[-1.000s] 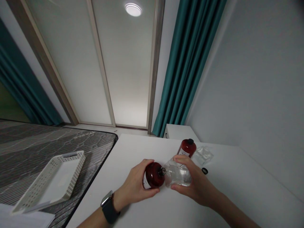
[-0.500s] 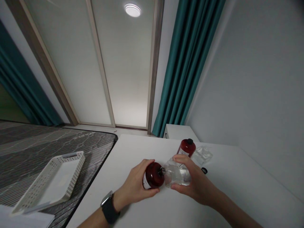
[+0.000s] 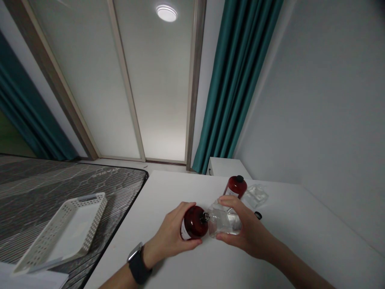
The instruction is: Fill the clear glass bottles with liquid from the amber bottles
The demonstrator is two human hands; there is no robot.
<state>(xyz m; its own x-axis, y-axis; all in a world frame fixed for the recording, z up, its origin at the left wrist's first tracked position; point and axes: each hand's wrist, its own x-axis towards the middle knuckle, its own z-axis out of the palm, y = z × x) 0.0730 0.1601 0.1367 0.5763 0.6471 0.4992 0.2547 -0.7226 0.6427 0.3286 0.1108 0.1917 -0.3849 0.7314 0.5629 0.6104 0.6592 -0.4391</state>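
Note:
My left hand (image 3: 171, 235), with a dark watch on its wrist, is wrapped round a dark red bottle (image 3: 195, 223) with a white label. In my right hand (image 3: 246, 233) is a clear bottle (image 3: 222, 220), tilted sideways, its neck at the red bottle's mouth. Whether liquid is flowing between them is too small to tell. Just behind the clear bottle stands a second red bottle (image 3: 236, 185) with a black top. A small black ring-like piece (image 3: 258, 215) lies beside my right hand.
Crumpled clear plastic (image 3: 255, 194) lies on the white table (image 3: 168, 184), right of the second red bottle. At the left, a white perforated basket (image 3: 98, 216) rests on a grey patterned surface, with white sheets (image 3: 33, 277) near it. Behind the table is a white cabinet (image 3: 228, 166).

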